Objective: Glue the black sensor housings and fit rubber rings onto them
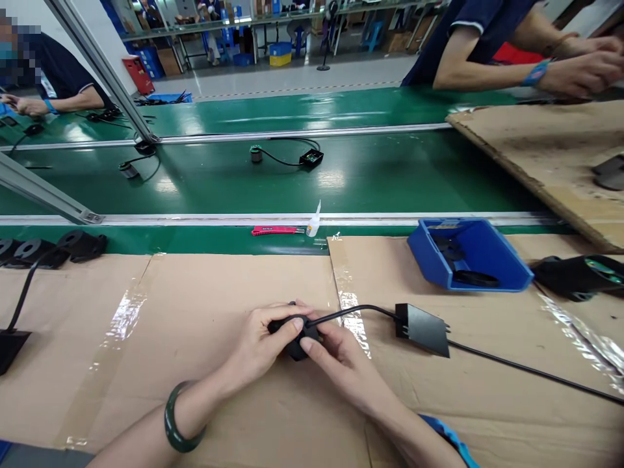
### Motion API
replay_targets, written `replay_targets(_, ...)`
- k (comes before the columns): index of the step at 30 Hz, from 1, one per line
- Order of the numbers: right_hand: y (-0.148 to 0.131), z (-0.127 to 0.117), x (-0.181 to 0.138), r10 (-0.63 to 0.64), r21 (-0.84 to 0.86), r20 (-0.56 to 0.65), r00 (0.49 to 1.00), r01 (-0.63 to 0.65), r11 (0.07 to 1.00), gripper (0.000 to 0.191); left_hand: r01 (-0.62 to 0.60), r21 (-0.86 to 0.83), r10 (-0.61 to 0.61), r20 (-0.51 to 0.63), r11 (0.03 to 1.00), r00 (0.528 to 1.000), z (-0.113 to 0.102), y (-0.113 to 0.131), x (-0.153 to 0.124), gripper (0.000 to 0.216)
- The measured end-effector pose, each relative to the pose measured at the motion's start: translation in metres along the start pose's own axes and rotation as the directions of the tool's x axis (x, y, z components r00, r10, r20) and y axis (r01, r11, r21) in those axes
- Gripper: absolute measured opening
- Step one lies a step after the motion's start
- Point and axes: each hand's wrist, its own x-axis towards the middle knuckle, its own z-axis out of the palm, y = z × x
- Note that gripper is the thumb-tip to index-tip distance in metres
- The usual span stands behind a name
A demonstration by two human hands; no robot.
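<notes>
Between both hands, just above the cardboard, I hold a small black plastic housing [296, 348] with a black cable leaving it. My left hand [268, 338] grips its left side, thumb on top. My right hand [336, 354] closes on the right side, its thumb pressed against the front. The fingers cover much of the housing. From it the cable [358, 308] runs right to a flat black box [423, 328] lying on the cardboard. A second cable leaves that box toward the right edge.
A blue bin [470, 257] with black parts stands at the right, beside a black housing [580, 274]. Ahead lie a red cutter knife [277, 230] and a small glue bottle [313, 224]. Black parts [80, 246] line the left. Beyond runs a green conveyor [219, 185]; two people work past it.
</notes>
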Motion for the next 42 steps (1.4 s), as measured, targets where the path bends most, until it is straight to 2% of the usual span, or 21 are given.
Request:
replay_targets(3,0.003,0.003,-0.001,-0.022,-0.014,-0.02,1.0,0.022,1.0,0.043,-0.017,0.022,0.018,-0.05,1.0,0.999,0.005,0.002,0.0,0.02)
replay_targets(13,0.001,0.013,-0.002,-0.087,-0.077,-0.118,0.989,0.078,0.994,0.034,-0.043,0.19,0.056,-0.064,0.981,0.996,0.014,-0.002,-0.003,0.024)
replay_targets(17,-0.001,0.014,-0.001,-0.065,-0.01,-0.12,0.991,0.065,0.998,0.033,-0.038,0.252,0.07,-0.118,0.967,0.991,0.018,-0.007,-0.003,0.031)
replay_targets(19,-0.001,0.013,-0.001,-0.032,0.043,-0.11,0.993,0.037,0.998,0.034,-0.031,0.241,0.065,-0.136,0.97,0.989,0.018,-0.008,-0.003,0.036)
replay_targets(24,-0.002,0.012,0.0,0.029,0.073,-0.108,0.994,-0.021,0.997,0.039,-0.004,0.05,0.01,-0.133,0.999,0.991,0.013,-0.009,-0.004,0.049)
replay_targets(29,-0.003,0.013,0.0,0.019,0.06,-0.114,0.993,-0.012,0.998,0.043,-0.064,0.099,0.075,-0.11,0.993,0.991,0.011,-0.01,-0.009,0.038)
replay_targets(35,0.014,0.014,0.001,0.02,0.152,-0.088,0.996,-0.006,0.988,0.053,-0.089,0.179,0.11,-0.111,0.98,0.988,0.015,-0.017,-0.011,0.033)
replay_targets(42,0.038,0.018,-0.005,-0.056,0.1,-0.133,0.989,0.07,0.993,0.042,-0.111,0.215,0.123,-0.044,0.97,0.991,0.012,-0.014,-0.01,0.032)
